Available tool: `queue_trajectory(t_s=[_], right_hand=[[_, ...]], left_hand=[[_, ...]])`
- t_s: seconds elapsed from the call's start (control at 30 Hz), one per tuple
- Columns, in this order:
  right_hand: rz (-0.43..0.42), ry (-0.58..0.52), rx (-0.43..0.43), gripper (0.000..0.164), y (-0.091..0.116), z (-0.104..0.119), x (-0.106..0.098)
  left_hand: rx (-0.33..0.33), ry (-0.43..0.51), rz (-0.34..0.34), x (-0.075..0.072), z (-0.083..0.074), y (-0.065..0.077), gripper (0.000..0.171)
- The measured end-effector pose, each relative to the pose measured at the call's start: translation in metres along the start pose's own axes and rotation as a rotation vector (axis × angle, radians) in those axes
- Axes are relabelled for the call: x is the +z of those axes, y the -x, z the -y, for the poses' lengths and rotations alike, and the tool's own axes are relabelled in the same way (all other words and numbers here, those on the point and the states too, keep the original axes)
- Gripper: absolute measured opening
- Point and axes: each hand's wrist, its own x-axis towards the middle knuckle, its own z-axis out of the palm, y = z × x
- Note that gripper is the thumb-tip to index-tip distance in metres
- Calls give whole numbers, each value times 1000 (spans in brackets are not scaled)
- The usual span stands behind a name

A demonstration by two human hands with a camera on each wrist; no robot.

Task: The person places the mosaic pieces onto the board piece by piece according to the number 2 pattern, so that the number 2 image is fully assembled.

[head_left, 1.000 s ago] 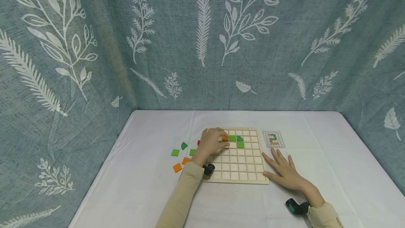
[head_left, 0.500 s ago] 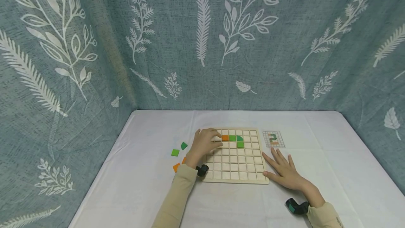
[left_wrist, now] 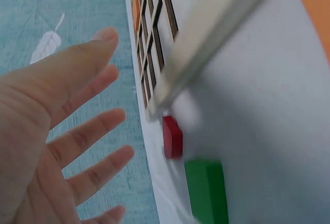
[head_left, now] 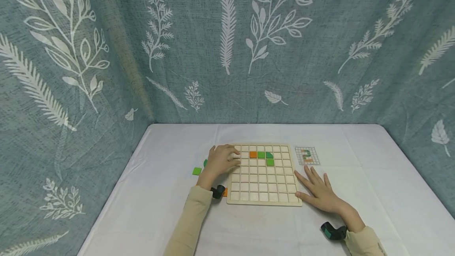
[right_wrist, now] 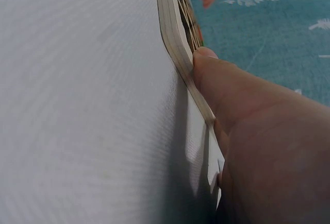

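My left hand [head_left: 219,162] hovers at the left edge of the wooden grid board [head_left: 263,185], fingers spread and holding nothing. In the left wrist view, a red piece [left_wrist: 172,137] and a green piece [left_wrist: 207,190] lie beside the board below the fingertips. On the board sit an orange square tile [head_left: 253,155], a green square tile [head_left: 261,155], a dark green rounded tile [head_left: 269,155] and another green square tile [head_left: 270,162] under it. My right hand [head_left: 318,192] lies flat with spread fingers, its thumb touching the board's right edge.
A small pattern card [head_left: 307,156] lies right of the board, beyond the right fingertips. Left of the board are a loose green square [head_left: 197,171], a half-hidden dark green piece [head_left: 205,163] and an orange piece [head_left: 225,192] by the left wrist. A patterned curtain [head_left: 227,50] hangs behind the table.
My left hand has let go of the orange tile in the board's upper row and moved left to the board's edge, covering some loose pieces. My right hand has stayed put.
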Motion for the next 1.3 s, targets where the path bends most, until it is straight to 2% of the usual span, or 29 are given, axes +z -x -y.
queue_trajectory(t_s=[0.33, 0.63, 1.3], right_hand=[[6, 1, 7, 67, 0, 1, -1], [-4, 14, 3, 68, 0, 2, -1], [7, 4, 15, 68, -1, 0, -1]], left_hand=[[-4, -18, -46, -10, 20, 9, 27], [-99, 21, -40, -19, 32, 19, 28], [-175, -39, -41, -33, 55, 32, 31]])
